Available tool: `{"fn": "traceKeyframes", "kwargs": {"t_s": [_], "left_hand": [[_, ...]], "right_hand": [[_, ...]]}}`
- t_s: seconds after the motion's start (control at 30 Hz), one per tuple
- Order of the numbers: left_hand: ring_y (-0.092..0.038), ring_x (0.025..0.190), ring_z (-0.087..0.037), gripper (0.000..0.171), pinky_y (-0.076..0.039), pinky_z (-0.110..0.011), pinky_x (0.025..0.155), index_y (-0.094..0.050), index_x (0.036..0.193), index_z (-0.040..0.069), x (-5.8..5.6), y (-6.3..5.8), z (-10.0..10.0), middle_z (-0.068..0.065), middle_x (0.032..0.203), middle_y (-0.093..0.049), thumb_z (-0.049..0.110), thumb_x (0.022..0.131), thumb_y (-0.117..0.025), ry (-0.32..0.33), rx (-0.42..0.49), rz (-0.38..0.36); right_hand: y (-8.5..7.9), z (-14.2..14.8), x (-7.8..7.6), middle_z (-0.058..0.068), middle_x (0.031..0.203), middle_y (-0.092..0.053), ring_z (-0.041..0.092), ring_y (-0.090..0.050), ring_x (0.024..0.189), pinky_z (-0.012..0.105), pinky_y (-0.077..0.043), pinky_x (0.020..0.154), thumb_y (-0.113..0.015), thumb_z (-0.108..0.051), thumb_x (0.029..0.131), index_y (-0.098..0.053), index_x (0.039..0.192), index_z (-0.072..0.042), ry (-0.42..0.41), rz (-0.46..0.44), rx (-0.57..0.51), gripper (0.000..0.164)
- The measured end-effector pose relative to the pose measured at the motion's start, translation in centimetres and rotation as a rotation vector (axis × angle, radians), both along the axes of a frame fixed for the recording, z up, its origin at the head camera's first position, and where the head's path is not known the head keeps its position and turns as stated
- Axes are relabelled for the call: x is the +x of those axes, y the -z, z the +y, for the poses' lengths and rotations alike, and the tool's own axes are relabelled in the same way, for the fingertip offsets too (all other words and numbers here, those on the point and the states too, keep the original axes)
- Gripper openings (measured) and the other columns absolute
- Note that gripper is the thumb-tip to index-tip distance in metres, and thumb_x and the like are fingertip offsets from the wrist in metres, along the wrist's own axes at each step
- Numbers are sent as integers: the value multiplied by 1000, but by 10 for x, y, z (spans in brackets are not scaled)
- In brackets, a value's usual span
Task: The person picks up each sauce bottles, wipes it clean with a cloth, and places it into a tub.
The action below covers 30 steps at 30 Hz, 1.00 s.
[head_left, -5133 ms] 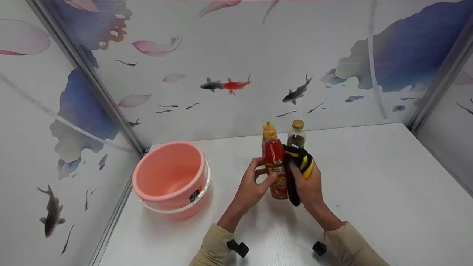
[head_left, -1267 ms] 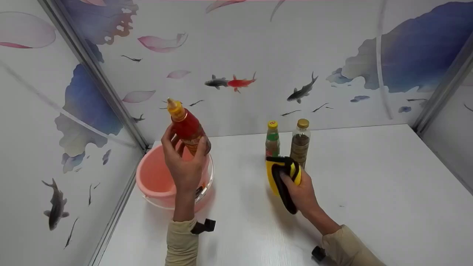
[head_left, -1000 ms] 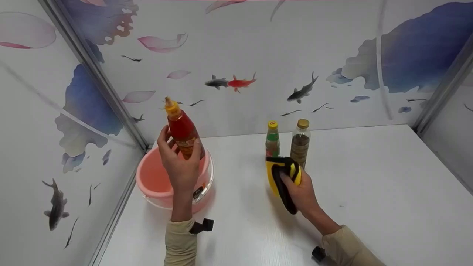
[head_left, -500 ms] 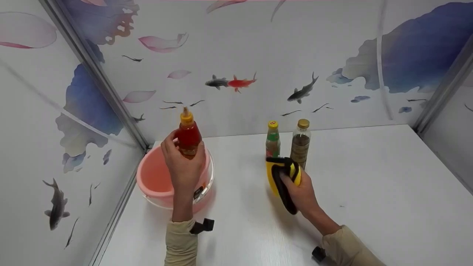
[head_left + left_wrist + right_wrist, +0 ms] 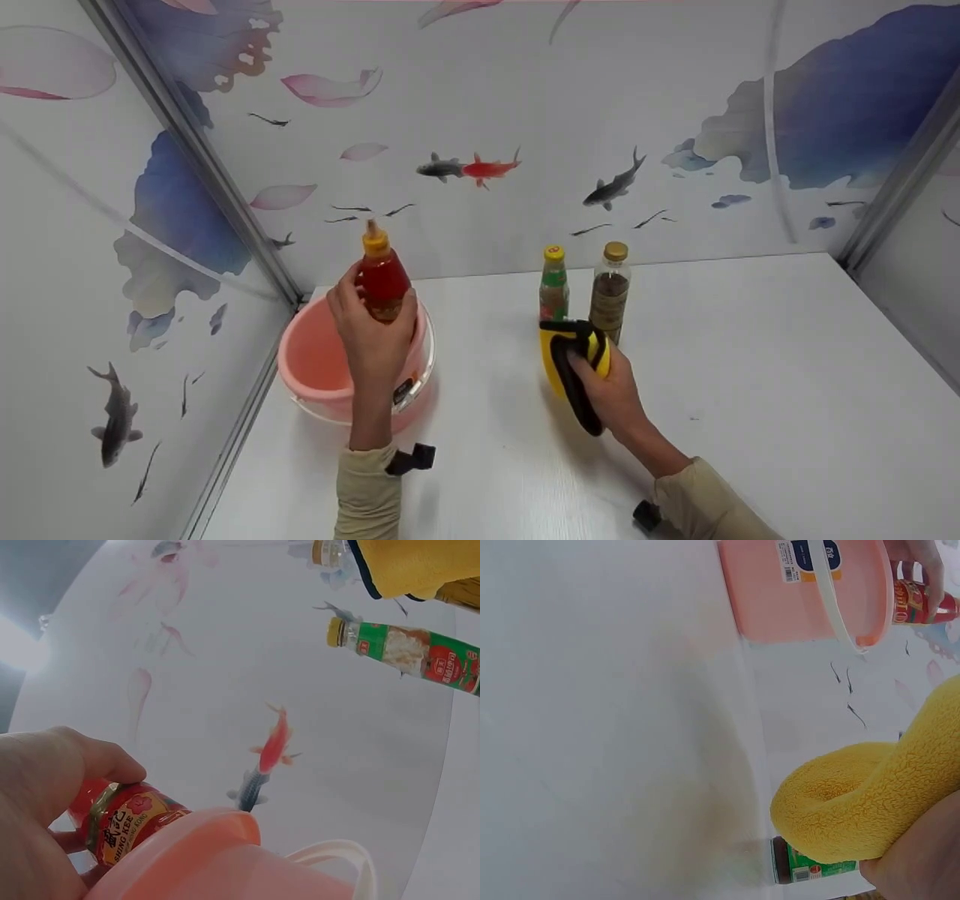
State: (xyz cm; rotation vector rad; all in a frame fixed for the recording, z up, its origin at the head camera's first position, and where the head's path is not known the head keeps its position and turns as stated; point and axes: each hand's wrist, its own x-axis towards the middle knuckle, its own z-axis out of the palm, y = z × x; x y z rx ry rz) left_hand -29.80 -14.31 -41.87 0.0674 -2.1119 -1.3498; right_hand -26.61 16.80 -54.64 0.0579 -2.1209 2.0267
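My left hand [image 5: 373, 337] grips a red-topped sauce bottle [image 5: 385, 277] with a yellow nozzle cap, fingers and thumb round its sides. The bottle stands nearly upright over the pink bucket [image 5: 311, 352]; its lower part is hidden by the hand. In the left wrist view, the bottle's label [image 5: 127, 825] shows beside the bucket rim [image 5: 232, 821]. My right hand [image 5: 619, 386] holds a folded yellow cloth [image 5: 555, 367] with black edging, thumb on the black part. The cloth [image 5: 847, 802], fluffy in the right wrist view, overlaps the foot of a green-labelled bottle [image 5: 821, 870].
The green-labelled bottle with a yellow cap [image 5: 553, 285] and a clear bottle of dark contents with a gold cap [image 5: 611, 292] stand upright behind the right hand. A white handle [image 5: 337, 849] hangs on the bucket. Printed walls [image 5: 487, 90] close off the white table [image 5: 750, 375].
Earlier both hands were at the sauce bottle, the cloth against it. The left hand has carried it left over the bucket and straightened its leftward tilt. Lately the right hand stays still.
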Motion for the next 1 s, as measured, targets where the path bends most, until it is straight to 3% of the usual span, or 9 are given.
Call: {"fn": "traceKeyframes", "kwargs": {"t_s": [0.43,1.0], "left_hand": [[-48,145,-27,76,-57,-49,112,-41,156,14,0,-1,1,-8,155,-50,16,93,-84,14,41,-23],[-51,144,-28,72,-55,-51,115,-45,155,13,-1,1,0,-9,153,-54,17,94,-83,20,15,-3]], "right_hand": [[2,0,-1,10,111,-70,23,-69,94,29,-62,82,-73,-17,105,-67,131,-11,-5,58,2,27],[0,0,0,13,113,-69,24,-68,97,29,-61,84,-72,-17,105,-66,131,-11,-5,21,20,27]]}}
